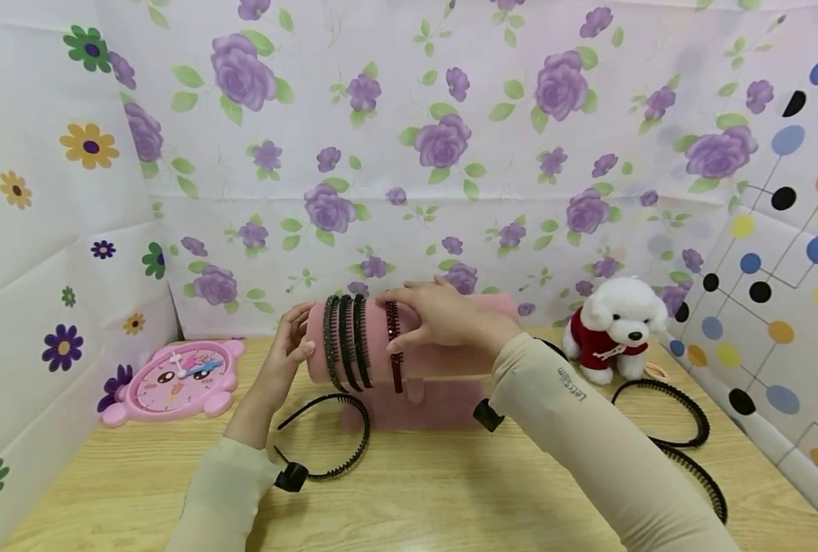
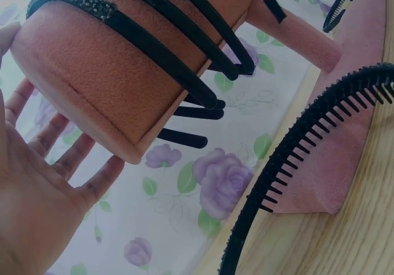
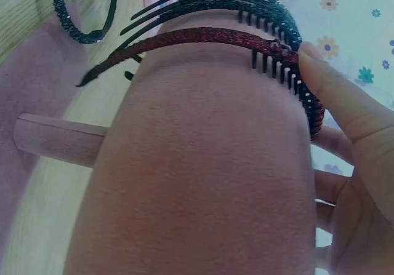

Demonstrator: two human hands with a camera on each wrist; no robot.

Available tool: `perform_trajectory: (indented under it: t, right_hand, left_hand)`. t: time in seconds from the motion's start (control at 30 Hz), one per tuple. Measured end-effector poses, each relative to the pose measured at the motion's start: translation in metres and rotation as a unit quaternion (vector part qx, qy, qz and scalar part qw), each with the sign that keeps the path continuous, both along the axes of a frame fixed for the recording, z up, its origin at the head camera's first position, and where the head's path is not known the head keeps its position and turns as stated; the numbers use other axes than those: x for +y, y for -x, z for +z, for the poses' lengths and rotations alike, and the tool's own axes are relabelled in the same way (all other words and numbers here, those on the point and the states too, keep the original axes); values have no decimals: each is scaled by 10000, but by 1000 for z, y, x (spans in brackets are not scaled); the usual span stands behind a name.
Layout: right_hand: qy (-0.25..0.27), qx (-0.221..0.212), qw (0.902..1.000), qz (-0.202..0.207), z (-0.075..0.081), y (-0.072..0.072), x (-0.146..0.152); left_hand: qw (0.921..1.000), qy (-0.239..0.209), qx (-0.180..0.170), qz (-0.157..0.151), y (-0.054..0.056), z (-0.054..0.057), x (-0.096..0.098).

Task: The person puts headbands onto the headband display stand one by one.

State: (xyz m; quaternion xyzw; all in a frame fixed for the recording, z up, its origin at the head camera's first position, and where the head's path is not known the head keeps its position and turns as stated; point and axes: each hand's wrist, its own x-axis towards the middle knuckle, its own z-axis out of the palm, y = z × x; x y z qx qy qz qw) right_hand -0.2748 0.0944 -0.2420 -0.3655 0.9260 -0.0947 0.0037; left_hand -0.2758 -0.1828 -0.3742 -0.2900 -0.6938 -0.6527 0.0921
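Across the pink roll, in the head view, a red headband sits near three dark headbands, partly under the right hand. Left wrist view: the left hand touches the roll's end with spread fingers, seemingly steadying it. Right wrist view: the thumb presses the red headband, perhaps against slipping, fingers apart behind the roll.

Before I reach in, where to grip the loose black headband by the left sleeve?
Probably the closed bend of the black headband, coming from above and the right: its open ends point left, close to the left sleeve, and teeth line the inside, so keep fingertips off that face.
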Motion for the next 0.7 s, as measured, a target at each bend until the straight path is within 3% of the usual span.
perform_trajectory:
  t: [0.37,0.7]
  right_hand:
    - [600,-176,9980,117,2,-5,13]
    - [1167,34,9931,126,22,-20,38]
  left_hand:
    - [9999,136,78,-24,1,-1,-1]
    - [9998,170,30,63,2,0,-3]
